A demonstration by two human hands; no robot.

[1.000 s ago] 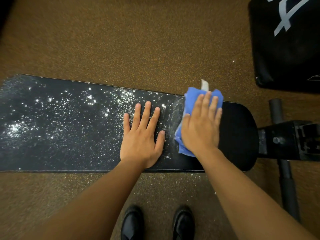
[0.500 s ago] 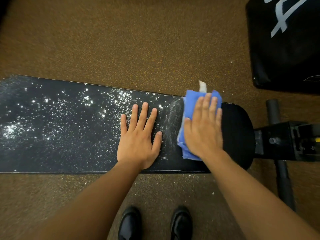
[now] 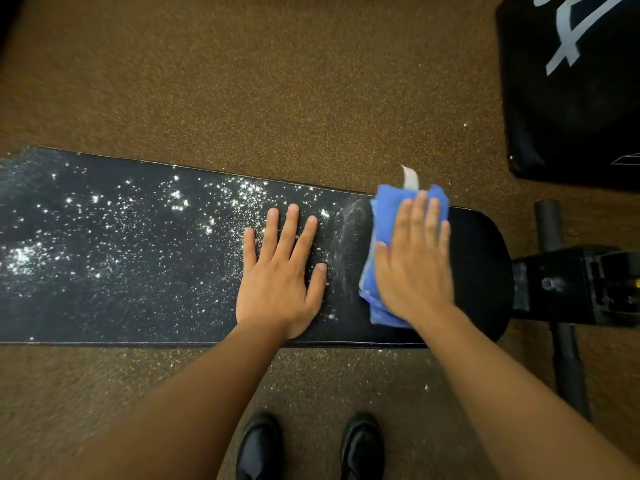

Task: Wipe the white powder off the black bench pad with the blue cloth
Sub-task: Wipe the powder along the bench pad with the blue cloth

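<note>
A long black bench pad runs left to right across the view. White powder speckles its left and middle parts, while the right end looks dark and clean. My right hand presses flat on a folded blue cloth near the right end, fingers pointing away from me. A white tag sticks out at the cloth's far edge. My left hand lies flat on the powdered pad just left of the cloth, fingers spread, holding nothing. A smeared arc of powder lies between the two hands.
Brown speckled floor surrounds the bench. The black metal bench frame and a foot bar extend at the right. A black pad with white lettering fills the top right corner. My black shoes stand below the bench's near edge.
My right hand has slid the cloth a little to the right, widening the gap to my left hand and leaving a smeared strip. My left hand stays flat on the pad.
</note>
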